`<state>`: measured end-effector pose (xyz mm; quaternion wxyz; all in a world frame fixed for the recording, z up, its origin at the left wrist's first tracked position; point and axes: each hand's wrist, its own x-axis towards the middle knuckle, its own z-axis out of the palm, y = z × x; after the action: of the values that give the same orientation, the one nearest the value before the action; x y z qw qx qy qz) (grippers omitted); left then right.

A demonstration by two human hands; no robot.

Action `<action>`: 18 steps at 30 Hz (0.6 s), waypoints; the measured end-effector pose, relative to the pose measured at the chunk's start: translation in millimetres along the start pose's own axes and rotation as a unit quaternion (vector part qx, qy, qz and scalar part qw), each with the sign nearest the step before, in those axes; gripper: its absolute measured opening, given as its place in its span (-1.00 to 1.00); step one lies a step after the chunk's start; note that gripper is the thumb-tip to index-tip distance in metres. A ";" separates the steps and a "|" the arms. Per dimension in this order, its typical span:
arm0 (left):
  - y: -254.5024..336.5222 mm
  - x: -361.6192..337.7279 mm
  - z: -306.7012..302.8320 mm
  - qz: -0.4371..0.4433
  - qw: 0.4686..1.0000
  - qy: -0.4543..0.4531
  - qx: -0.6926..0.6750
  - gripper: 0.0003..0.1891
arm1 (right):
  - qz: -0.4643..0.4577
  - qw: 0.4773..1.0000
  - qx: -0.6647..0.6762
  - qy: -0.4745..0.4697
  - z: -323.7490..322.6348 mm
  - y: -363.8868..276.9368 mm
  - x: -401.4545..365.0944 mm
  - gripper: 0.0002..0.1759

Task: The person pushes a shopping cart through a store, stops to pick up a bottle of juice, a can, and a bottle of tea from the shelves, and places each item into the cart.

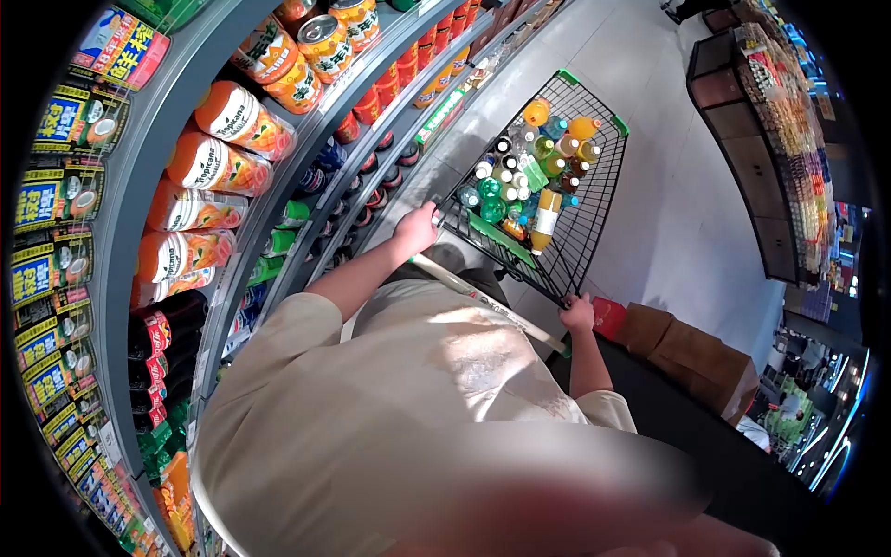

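A black wire shopping cart [608, 181] with green corner pieces stands in front of me. Many bottles [534, 172] with differently coloured caps and drinks lie or stand in its basket. At the cart's near left corner, my left hand [417, 229] is wrapped round the frame. My right hand [577, 314] grips the near right corner, its fingers curled. A pale handle bar [487, 302] runs across in front of my body, below both hands.
Curved drink shelves [320, 121] line the left side, holding Tropicana bottles [212, 162], orange cans [325, 42] and dark bottles. Pale floor tiles [673, 200] stretch ahead. A long display stand [752, 158] is on the right, with cardboard boxes [691, 357] nearer me.
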<state>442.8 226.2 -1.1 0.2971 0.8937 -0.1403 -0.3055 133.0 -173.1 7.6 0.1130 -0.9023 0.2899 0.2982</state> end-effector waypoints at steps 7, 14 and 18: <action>2.6 17.5 8.7 -0.014 1.000 0.013 0.002 -0.70 | -0.073 0.958 -0.151 -0.231 -27.4 -21.7 79.5 -0.40; -5.8 17.8 10.9 -0.014 0.999 0.039 -0.019 -0.76 | -0.382 0.809 0.440 -0.080 -136.8 -323.9 126.8 -0.52; -7.2 10.6 16.9 0.000 0.999 0.051 -0.016 -0.74 | -0.430 0.766 0.478 0.023 -171.0 -453.6 156.2 -0.46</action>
<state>440.9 219.8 -21.2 0.3178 0.9032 -0.1204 -0.2620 583.8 57.0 63.6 0.6392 -0.7685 -0.0213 0.0204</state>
